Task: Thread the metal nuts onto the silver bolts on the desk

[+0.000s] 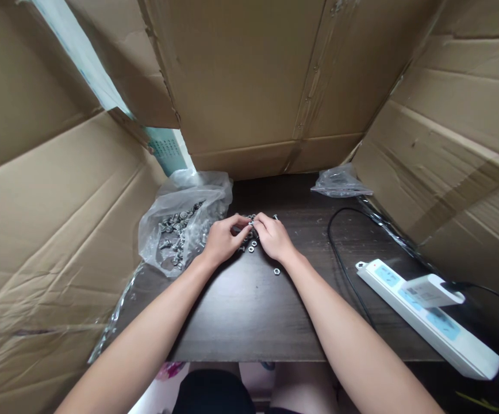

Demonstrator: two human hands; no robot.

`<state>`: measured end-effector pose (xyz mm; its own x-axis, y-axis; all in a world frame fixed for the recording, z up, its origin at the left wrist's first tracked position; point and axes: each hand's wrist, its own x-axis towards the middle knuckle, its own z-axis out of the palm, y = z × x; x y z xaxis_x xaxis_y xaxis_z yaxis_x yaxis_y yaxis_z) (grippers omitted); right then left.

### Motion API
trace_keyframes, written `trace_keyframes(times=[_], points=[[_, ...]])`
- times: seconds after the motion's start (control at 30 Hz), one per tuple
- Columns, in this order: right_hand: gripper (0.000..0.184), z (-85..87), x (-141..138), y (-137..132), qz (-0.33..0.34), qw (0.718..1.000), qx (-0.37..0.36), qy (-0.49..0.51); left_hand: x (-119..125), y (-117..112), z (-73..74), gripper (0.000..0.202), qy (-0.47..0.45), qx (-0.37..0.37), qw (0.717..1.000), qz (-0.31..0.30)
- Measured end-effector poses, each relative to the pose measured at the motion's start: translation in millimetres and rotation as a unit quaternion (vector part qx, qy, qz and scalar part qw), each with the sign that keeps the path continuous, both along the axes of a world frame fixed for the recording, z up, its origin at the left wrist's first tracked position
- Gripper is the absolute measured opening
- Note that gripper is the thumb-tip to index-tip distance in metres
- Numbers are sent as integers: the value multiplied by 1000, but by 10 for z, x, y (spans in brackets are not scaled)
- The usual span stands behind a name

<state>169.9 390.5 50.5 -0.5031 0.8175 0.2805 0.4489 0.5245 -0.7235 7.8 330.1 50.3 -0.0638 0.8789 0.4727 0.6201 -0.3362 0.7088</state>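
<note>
My left hand (222, 240) and my right hand (274, 237) meet over a dark wooden table (249, 310), fingertips pinched together on a small metal bolt and nut (252, 222). Both hands are closed round this small part. Several loose nuts (252, 246) lie under and between the hands, and a single nut (276, 271) sits by my right wrist. To the left of my left hand lies a clear plastic bag (180, 227) holding several metal screws and nuts.
Cardboard sheets (51, 201) wall in the table on the left, back and right. A second, smaller plastic bag (340, 183) lies at the back right. A white power strip (426, 313) with a plugged-in adapter and a black cable (340, 253) occupy the right side.
</note>
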Motion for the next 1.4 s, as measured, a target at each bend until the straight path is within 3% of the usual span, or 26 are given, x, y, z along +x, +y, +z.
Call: trace_keyframes(times=[0.3,0.5,0.83,1.07,1.4], points=[[33,-5,-9,0,-2,1000,1,13,2,-13,17,15,-5,-3,1000,-10],[23,-20,-5,15,-2,999,-11,32,4,-6,12,15,2,1,1000,1],[31,6,-2,-3,1,1000,-4,10,7,-7,11,16,2,0,1000,-2],[21,-9,4,3,-4,1000,-11,19,3,0,-3,16,-3,-3,1000,2],[30,-19,-13,10,10,1000,-1,12,-2,-6,2,16,-4,-8,1000,-3]])
